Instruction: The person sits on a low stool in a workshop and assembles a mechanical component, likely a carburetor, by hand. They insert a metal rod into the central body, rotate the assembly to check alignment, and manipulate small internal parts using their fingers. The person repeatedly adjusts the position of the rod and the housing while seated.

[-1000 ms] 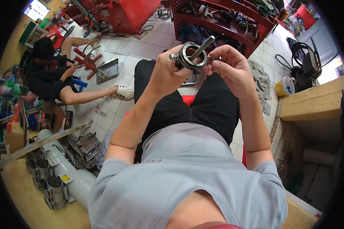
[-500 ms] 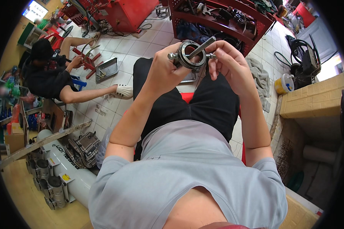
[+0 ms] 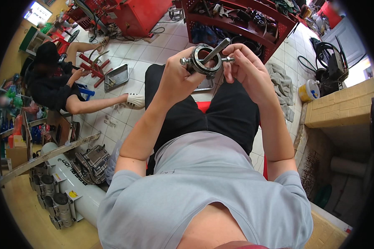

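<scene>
My left hand is closed around the near left side of a round metal ring clamp, holding it up over my knees. A bolt sticks out of the ring on either side. Through its opening slants a grey metal rod, its free end up and to the right. My right hand is beside the right-hand bolt, its fingers bent, with fingertips at or very near the bolt's end. Whether they pinch it I cannot make out.
A red tool cart with parts on its shelves stands ahead. At left a seated person works near a metal tray. To the right are a grey cloth, a white-and-yellow bucket and a tiled ledge.
The ring has shifted slightly left and turned a little. My right fingers have eased back from the bolt, so more of it shows. The seated person's hands have moved slightly.
</scene>
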